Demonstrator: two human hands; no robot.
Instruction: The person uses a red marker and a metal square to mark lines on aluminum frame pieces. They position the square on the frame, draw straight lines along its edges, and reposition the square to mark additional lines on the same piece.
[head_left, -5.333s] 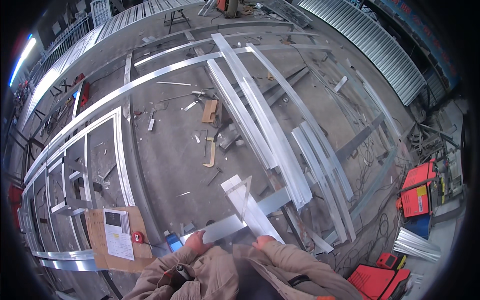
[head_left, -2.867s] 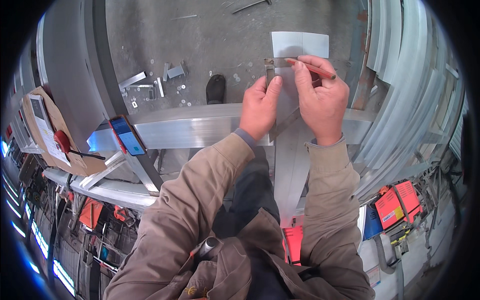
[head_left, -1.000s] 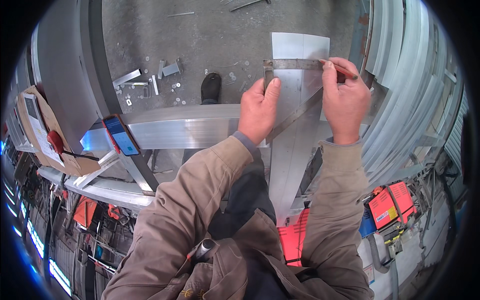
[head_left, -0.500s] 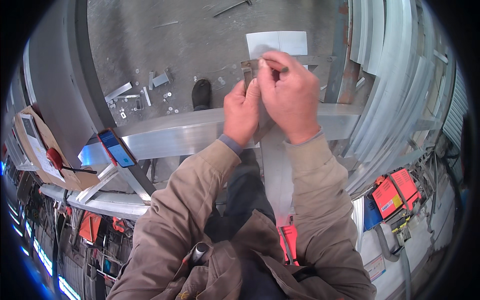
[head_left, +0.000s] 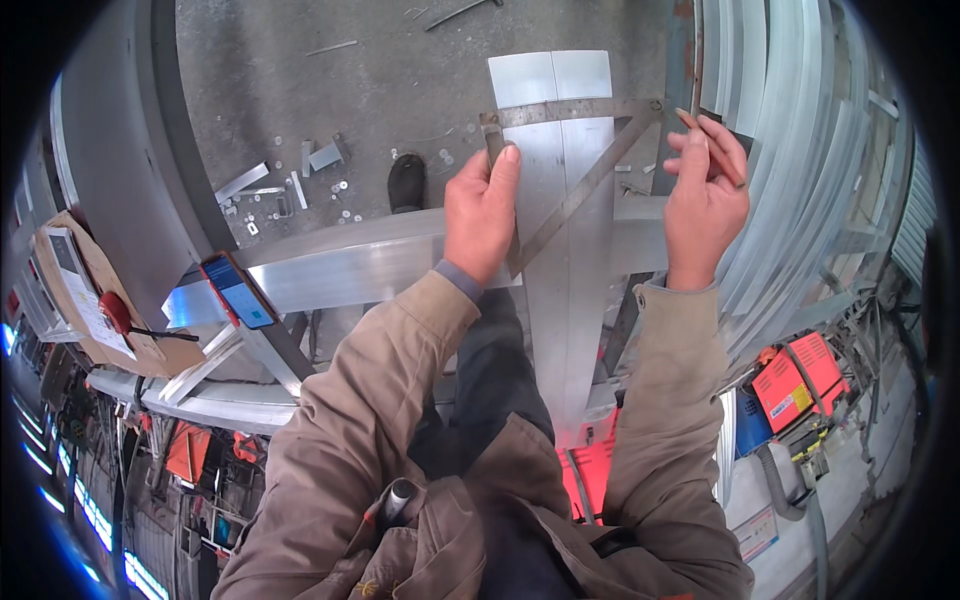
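A pale aluminium profile [head_left: 565,320] runs away from my body, with a seam along its length. Across its far part lies a worn metal triangle square [head_left: 560,110], one bar crossing the profile and a diagonal bar slanting over it. My left hand [head_left: 478,215] grips the square's left edge, thumb on top, beside the profile. To the right of the square, my right hand [head_left: 708,215] is raised off the profile, holding a reddish-brown pencil [head_left: 725,166] between its fingers. The pencil's tip points up and left, close to the square's right corner.
A crosswise aluminium beam [head_left: 350,265] passes beneath the profile. At left are a phone [head_left: 238,291] and a cardboard piece [head_left: 75,290] bearing papers. Metal offcuts [head_left: 325,155] litter the floor. Long profiles [head_left: 800,170] are stacked at right, near a red machine [head_left: 800,380].
My right hand has moved right with the pencil, away from my left hand, uncovering the square and profile. My left hand stays on the square's edge.
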